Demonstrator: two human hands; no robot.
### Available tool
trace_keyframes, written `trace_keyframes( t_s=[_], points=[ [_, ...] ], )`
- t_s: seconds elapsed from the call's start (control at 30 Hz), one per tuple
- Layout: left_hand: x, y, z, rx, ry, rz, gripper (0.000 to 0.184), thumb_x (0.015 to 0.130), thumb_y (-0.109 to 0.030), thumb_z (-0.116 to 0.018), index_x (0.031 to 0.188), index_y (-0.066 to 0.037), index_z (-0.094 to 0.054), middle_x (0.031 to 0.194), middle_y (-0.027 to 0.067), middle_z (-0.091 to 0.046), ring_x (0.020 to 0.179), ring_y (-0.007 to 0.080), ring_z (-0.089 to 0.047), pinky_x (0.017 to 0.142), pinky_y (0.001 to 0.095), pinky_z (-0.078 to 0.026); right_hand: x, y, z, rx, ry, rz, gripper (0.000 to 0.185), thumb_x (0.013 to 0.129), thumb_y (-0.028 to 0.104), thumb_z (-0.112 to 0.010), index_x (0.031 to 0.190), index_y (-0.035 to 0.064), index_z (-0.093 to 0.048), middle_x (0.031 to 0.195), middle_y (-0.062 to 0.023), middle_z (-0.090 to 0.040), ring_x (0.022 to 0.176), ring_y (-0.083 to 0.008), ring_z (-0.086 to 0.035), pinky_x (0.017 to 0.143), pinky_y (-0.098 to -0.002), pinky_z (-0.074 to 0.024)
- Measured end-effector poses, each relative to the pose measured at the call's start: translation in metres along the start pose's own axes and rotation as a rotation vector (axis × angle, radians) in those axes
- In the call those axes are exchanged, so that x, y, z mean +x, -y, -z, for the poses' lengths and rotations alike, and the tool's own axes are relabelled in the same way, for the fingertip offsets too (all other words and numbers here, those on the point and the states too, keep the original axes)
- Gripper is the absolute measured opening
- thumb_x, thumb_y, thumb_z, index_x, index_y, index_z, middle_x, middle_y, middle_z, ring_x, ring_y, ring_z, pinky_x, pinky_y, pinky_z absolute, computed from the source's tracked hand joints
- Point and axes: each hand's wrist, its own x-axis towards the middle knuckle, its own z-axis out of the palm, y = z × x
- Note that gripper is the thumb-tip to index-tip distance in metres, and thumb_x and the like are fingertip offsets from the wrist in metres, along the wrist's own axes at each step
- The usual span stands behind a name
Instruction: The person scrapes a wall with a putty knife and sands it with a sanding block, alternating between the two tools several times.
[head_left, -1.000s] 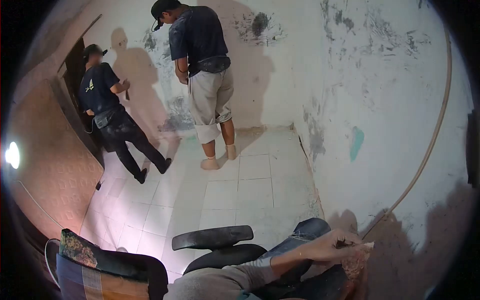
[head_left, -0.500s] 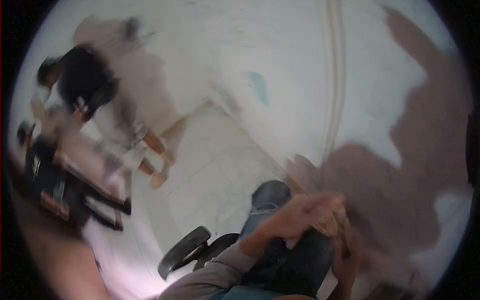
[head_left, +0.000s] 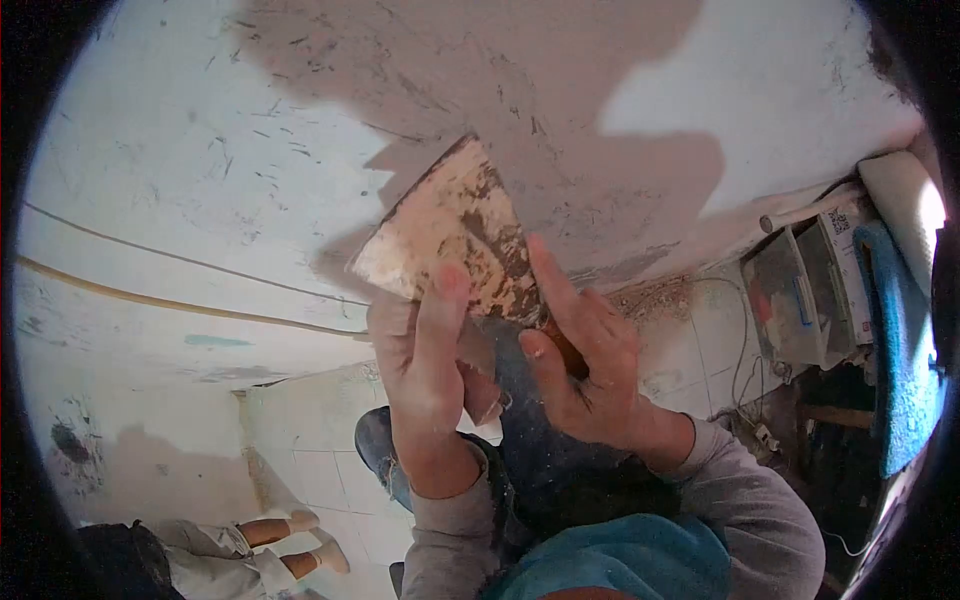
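A putty knife (head_left: 490, 235) with a wide, flared blade is raised in front of the wall. Its blade is crusted with pale and dark residue, and part of an orange-brown handle shows at its narrow end. My right hand (head_left: 595, 375) is closed around the handle, with a finger stretched along the blade's edge. My left hand (head_left: 425, 370) pinches the blade's lower left side, thumb on the face and the other fingers partly hidden behind it.
Ahead stands a scuffed, whitish wall (head_left: 280, 130) with a cable (head_left: 180, 300) along it. Right are a clear plastic drawer unit (head_left: 800, 290), a blue towel (head_left: 890, 350) and loose wires. Debris (head_left: 650, 300) lies at the wall's foot. Another person's legs (head_left: 260, 550) show lower left.
My view has swung right along the wall. My hands, blurred together over my legs before, are now raised with the putty knife plainly visible. The people at left have mostly left the view.
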Motion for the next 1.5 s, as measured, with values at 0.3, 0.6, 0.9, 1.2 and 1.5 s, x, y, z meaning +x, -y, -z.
trace_keyframes(
  t_s=[0.3, 0.6, 0.9, 1.2, 1.5],
  points=[
    [0.048, 0.018, -0.036, -0.005, -0.03, -0.096, 0.022, 0.098, -0.02, -0.061, 0.086, -0.003, -0.067, 0.073, -0.0025, -0.064, 0.056, -0.0005, -0.048, 0.045, 0.0184, -0.033, 0.019, -0.016, 0.009, -0.151, -0.09, -0.023, 0.064, 0.086, 0.007, -0.066, 0.144, -0.0022, -0.042, 0.065, -0.0039, -0.055, 0.052, -0.0158, -0.045, 0.053, -0.0303, -0.033],
    [0.057, 0.028, -0.051, -0.087, -0.19, -0.234, 0.022, 0.098, -0.02, -0.061, 0.097, 0.0, -0.068, 0.089, 0.0025, -0.069, 0.075, 0.0041, -0.059, 0.063, 0.0201, -0.048, 0.028, -0.024, 0.009, -0.162, -0.08, -0.029, 0.064, 0.085, 0.01, -0.069, 0.143, 0.0014, -0.046, 0.057, -0.0005, -0.047, 0.047, -0.0148, -0.041, 0.05, -0.03, -0.033],
    [0.057, 0.028, -0.056, -0.11, -0.186, -0.246, 0.021, 0.099, -0.017, -0.059, 0.102, 0.001, -0.068, 0.093, 0.004, -0.07, 0.079, 0.0052, -0.063, 0.067, 0.0203, -0.051, 0.029, -0.022, 0.01, -0.101, -0.049, -0.098, 0.064, 0.084, 0.01, -0.069, 0.144, 0.0025, -0.045, 0.054, -0.0005, -0.046, 0.046, -0.0155, -0.044, 0.05, -0.0305, -0.0336],
    [0.053, 0.033, -0.06, -0.119, -0.26, -0.219, 0.022, 0.098, -0.019, -0.06, 0.101, 0.001, -0.068, 0.093, 0.0055, -0.07, 0.079, 0.007, -0.064, 0.067, 0.0218, -0.051, 0.026, -0.014, 0.014, -0.119, -0.033, -0.133, 0.062, 0.086, 0.012, -0.068, 0.143, 0.0036, -0.046, 0.054, -0.0016, -0.049, 0.045, -0.0163, -0.047, 0.05, -0.0307, -0.037],
    [0.06, 0.023, -0.056, -0.191, -0.187, -0.187, 0.021, 0.099, -0.018, -0.06, 0.097, 0.001, -0.069, 0.09, 0.0026, -0.069, 0.075, 0.0045, -0.06, 0.063, 0.0204, -0.048, 0.037, -0.012, 0.014, -0.122, -0.001, -0.156, 0.062, 0.087, 0.011, -0.068, 0.144, 0.0037, -0.045, 0.056, -0.0028, -0.053, 0.046, -0.016, -0.05, 0.05, -0.0303, -0.0376]
  ],
)
